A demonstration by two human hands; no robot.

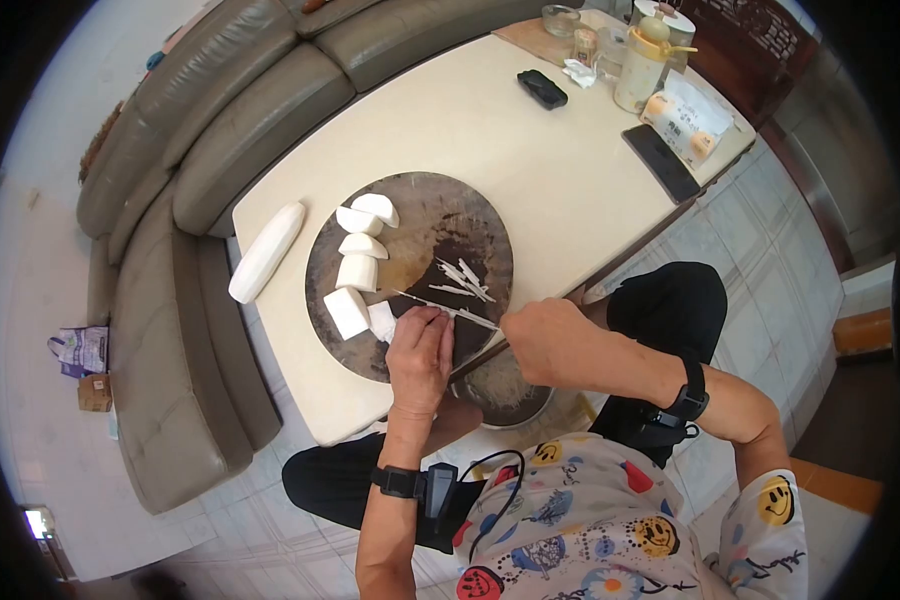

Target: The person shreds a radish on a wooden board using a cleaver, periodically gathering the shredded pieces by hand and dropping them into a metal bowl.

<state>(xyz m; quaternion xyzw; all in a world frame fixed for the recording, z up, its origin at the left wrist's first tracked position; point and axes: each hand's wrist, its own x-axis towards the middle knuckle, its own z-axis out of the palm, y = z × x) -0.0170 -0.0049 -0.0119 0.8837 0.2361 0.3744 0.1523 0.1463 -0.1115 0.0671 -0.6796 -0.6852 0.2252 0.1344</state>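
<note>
A white radish piece (382,320) is held still near the front edge of the round cutting board (410,200) by the closed left hand (419,352), so it can be cut into thin strips (462,278) by the knife (448,309) gripped in the right hand (548,340).

Radish chunks (358,262) on cutting board (440,205); whole radish (266,252) left of board, on table (490,130).
</note>
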